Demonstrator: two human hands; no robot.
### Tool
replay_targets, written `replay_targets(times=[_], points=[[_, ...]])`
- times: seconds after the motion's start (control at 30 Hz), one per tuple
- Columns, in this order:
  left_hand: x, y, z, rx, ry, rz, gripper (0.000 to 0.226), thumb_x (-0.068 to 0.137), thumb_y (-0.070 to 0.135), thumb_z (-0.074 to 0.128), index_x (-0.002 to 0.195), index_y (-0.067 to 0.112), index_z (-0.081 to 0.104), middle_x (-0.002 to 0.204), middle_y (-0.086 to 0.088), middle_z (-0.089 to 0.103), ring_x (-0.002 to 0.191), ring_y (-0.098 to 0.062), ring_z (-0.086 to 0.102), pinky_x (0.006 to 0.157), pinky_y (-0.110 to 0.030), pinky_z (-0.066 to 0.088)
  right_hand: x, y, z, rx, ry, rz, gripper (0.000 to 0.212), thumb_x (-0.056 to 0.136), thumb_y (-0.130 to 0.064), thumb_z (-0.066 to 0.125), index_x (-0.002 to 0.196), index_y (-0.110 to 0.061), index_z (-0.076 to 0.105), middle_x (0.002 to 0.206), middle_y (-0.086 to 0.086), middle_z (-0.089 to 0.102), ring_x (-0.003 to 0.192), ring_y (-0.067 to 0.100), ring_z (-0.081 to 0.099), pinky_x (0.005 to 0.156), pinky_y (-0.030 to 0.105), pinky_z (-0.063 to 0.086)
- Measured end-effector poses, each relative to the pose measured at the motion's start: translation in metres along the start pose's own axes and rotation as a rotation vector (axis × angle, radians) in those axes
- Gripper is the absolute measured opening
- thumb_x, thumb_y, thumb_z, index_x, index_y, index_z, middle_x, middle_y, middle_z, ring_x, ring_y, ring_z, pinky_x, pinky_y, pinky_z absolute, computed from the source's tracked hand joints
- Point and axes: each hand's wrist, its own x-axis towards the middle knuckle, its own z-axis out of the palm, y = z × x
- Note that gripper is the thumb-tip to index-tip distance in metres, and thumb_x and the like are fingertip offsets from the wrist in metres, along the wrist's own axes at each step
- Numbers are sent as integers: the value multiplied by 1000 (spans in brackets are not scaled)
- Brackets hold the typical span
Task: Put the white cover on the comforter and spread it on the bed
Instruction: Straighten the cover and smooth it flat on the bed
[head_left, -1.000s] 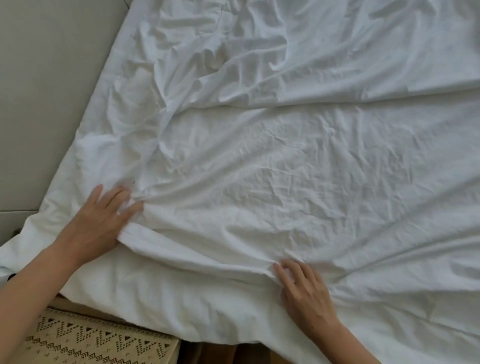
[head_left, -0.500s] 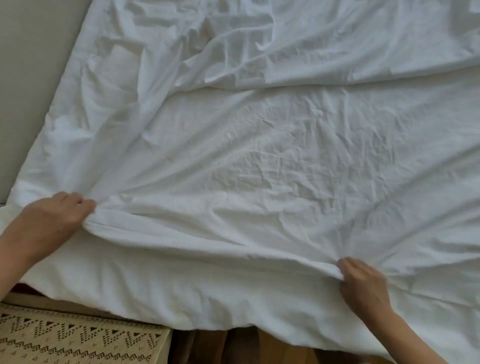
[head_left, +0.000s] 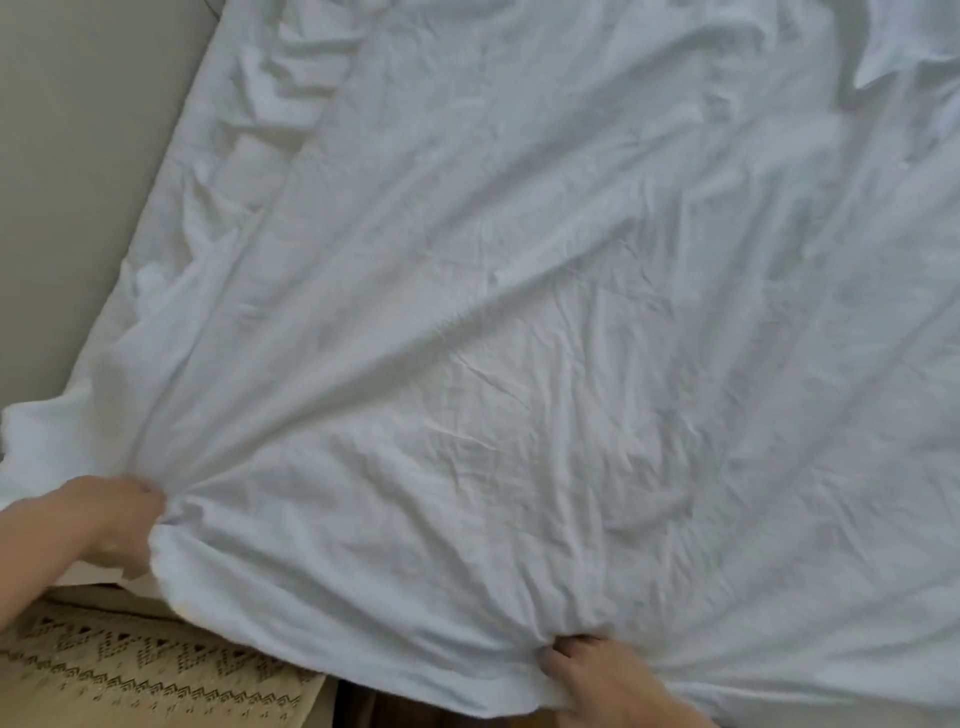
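Single head-worn view, steeply down and close over the bed's (head_left: 93, 218) near edge

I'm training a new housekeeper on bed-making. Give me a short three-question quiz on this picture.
1. True or false: both hands grip the crumpled white cotton cover.
2. Which hand is nearer the beige patterned woven rug? A) left hand B) right hand
3. Fill in: folds in the cloth fan out from the left hand's ____.

Key: 1 true; 2 A; 3 fingers.
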Motion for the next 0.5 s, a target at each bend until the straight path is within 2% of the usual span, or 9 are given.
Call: replay_targets(times=[0.03,0.1,0.13,0.2,0.27,0.33,0.4,0.5], points=[[-13,13,-24,-14,-88,8,78,50,53,60,125,37,50,125,12,53,109,-12,53,89,-26,45,4,2,-12,-20,36,-58,46,66,-76,44,89,-40,59,76,-25,62,72,-3,65,60,14,51],[-46,36,-76,-145,-120,45,45,67,47,66,107,31,53,113,9,57,101,-12,54,81,-24,43,8,1,-38,-85,107,-155,40,78,-72,41,88,-38,59,77,-21,61,71,-1,62,60,15,49],[-60,47,-99,-207,-38,95,27,76,42,64,97,28,54,105,7,59,94,-12,55,75,-26,42,10,-1,-50,-82,119,-178,35,84,-65,44,85,-34,60,76,-17,60,69,3,61,57,17,48],[-63,55,-131,-427,303,112,11,86,34,59,92,24,58,95,2,63,84,-17,57,69,-31,41,21,-1,-75,-53,284,-196,31,95,-48,44,78,-28,60,77,-11,58,67,8,58,53,21,46],[-61,59,-156,-579,676,36,21,92,28,55,109,18,61,102,-5,65,89,-26,60,70,-34,41,37,7,-100,-14,534,-148,35,100,-37,36,84,-22,64,88,-6,62,77,13,57,59,24,47],[-62,62,-180,-586,956,-20,35,92,19,54,126,11,54,120,-14,58,107,-36,55,78,-44,43,57,21,-129,8,732,7,32,98,-31,37,98,-15,65,105,1,62,92,19,56,71,28,51],[-56,63,-201,-588,1066,-27,48,89,15,58,135,6,45,133,-20,47,119,-41,45,87,-53,42,80,38,-158,-12,802,210,34,91,-31,41,113,-13,61,121,8,55,105,25,51,84,35,50],[-37,63,-224,-636,1032,-21,53,94,20,52,142,5,36,143,-21,39,128,-41,38,98,-54,37,114,63,-193,-67,817,385,49,90,-37,39,131,-12,49,138,19,44,121,35,41,101,44,40]])
